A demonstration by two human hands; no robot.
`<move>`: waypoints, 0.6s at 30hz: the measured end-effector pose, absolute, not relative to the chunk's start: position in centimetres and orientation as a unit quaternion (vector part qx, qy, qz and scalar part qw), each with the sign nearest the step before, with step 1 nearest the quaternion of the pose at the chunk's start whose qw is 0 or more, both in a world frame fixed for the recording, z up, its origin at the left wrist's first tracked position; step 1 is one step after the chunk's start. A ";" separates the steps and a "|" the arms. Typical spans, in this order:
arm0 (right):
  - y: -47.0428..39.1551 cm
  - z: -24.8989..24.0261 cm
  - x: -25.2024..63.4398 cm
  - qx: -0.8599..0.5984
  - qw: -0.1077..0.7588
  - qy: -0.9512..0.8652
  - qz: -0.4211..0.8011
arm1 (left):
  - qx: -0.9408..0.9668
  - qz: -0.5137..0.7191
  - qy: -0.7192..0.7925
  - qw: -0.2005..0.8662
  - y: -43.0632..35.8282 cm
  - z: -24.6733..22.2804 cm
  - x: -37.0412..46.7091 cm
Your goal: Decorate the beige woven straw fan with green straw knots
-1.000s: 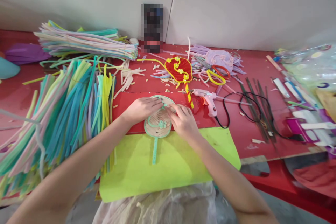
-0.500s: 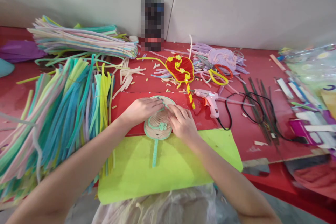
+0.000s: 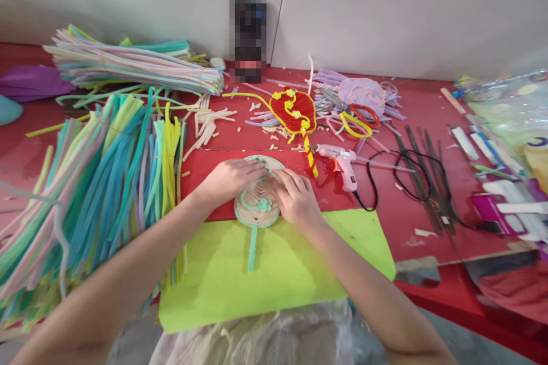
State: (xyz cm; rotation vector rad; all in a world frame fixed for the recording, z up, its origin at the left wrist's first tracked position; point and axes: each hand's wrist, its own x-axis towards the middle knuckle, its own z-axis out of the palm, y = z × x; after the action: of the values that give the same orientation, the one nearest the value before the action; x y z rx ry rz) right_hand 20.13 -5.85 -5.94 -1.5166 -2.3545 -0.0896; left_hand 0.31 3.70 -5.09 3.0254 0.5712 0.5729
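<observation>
A round hand fan (image 3: 254, 218) made of beige pipe cleaners lies on the work surface, with a mint-green rim, a small mint flower (image 3: 265, 205) and a mint handle (image 3: 252, 251) pointing towards me. My left hand (image 3: 233, 181) reaches over the fan's upper left part, fingers together and closed on it near the top. At the upper right edge my right hand (image 3: 297, 197) has its fingers bent and pressed against the fan. The fingertips of both hands almost meet, and they hide what is directly beneath them.
Big pipe cleaner bundles (image 3: 98, 177) stand at left. Beyond the hands lie a red and yellow fan (image 3: 295, 111), scissors (image 3: 357, 120) and a pink glue gun (image 3: 342, 162) with a black cord. A lime-green sheet (image 3: 282, 279) covers the near edge. A blurred-out dark object (image 3: 248, 28) leans on the wall.
Almost nothing differs. Both hands stay at the top of the fan, the right fingers shifting only very slightly; the whole view has drifted a little.
</observation>
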 end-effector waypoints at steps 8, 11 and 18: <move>-6.3 -5.9 20.2 -0.557 0.203 -0.805 -0.031 | 0.957 0.194 0.213 0.032 3.7 -5.1 0.3; -6.4 -5.8 20.1 -0.568 0.220 -0.792 -0.037 | 0.955 0.192 0.221 0.042 3.6 -5.2 0.2; -6.1 -5.9 19.6 -0.561 0.188 -0.806 -0.013 | 0.953 0.186 0.239 0.029 3.5 -5.1 0.3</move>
State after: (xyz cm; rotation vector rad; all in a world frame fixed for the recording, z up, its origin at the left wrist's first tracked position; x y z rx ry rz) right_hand 19.55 -6.07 -5.86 -1.5791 -2.2685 -0.0379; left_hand 0.25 3.52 -5.06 2.9391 0.7375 0.5735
